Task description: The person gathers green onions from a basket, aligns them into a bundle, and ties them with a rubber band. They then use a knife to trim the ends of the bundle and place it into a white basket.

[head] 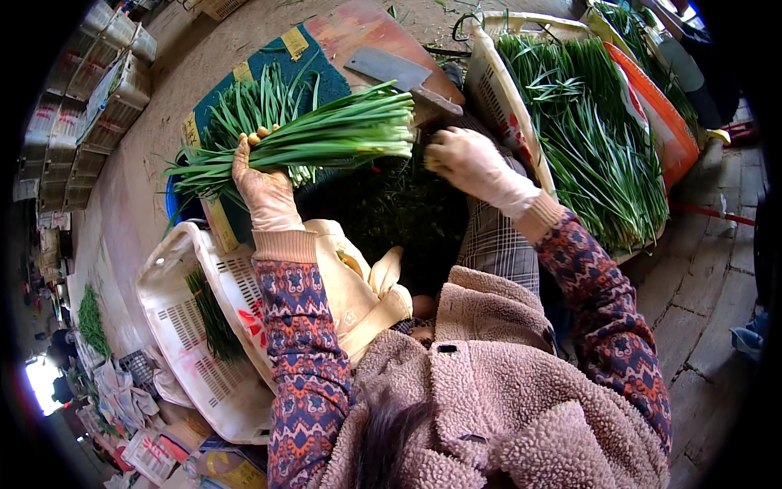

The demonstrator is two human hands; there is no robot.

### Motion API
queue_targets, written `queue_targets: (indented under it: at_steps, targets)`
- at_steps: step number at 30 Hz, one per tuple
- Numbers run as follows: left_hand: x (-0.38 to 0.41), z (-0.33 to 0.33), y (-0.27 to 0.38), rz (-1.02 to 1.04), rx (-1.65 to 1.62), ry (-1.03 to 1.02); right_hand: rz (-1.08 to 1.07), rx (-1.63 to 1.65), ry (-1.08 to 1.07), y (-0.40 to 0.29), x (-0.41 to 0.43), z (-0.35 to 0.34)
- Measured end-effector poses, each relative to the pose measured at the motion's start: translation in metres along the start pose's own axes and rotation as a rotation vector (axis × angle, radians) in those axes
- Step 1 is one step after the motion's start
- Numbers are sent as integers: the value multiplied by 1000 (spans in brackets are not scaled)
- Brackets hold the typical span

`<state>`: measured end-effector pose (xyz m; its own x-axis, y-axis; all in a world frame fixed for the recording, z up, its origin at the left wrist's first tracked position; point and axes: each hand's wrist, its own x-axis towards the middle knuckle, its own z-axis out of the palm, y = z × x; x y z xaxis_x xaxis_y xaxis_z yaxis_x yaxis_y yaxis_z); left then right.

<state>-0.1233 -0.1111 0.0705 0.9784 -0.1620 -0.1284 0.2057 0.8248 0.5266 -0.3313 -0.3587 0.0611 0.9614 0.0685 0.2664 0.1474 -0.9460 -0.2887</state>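
Note:
My left hand (266,192), in a thin pale glove, is closed around a bunch of green garlic chives (342,131). The pale cut ends point right and the leaf tips hang past my wrist on the left. My right hand (473,162), also gloved, is just right of those ends and apart from them. Its fingers are curled and blurred by motion, so whether anything is in them is unclear. More loose chives (244,116) lie under the held bunch on a board covered in green cloth (333,67). Beyond my right hand, a cleaver (391,66) rests on the reddish board (366,24).
A white plastic crate (510,104) packed with chives (586,140) stands at my right, beside an orange-edged sack (654,122). To the left, another white crate (177,330) holds a tied bundle (211,318). Stacked crates (116,116) stand farther left. Dark trimmings (391,214) lie between my knees.

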Motion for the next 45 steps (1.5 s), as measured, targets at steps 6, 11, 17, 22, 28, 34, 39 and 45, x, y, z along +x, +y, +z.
queue_targets:
  at_steps: [6,11,17,22,28,34,39,45]
  targets:
    - [-3,2,-5,-42,-38,98,130,71,320,-21,-22,-21]
    - [5,-4,-23,-88,-2,140,110,17,438,-46,43,-10]
    - [-1,-5,-13,-42,20,58,463,1027,451,-41,12,1]
    - [-3,-1,-12,-74,0,51,222,251,503,-52,24,-15]
    - [-2,3,-26,-87,-26,153,274,603,410,-53,41,0]
    - [0,-3,-5,-110,-91,24,503,1375,-40,-18,-27,-32]
    - [2,-5,-7,-223,-109,-63,719,1582,172,1,-8,-18]
    - [-2,9,-26,-169,-87,-108,521,1493,336,-15,42,14]
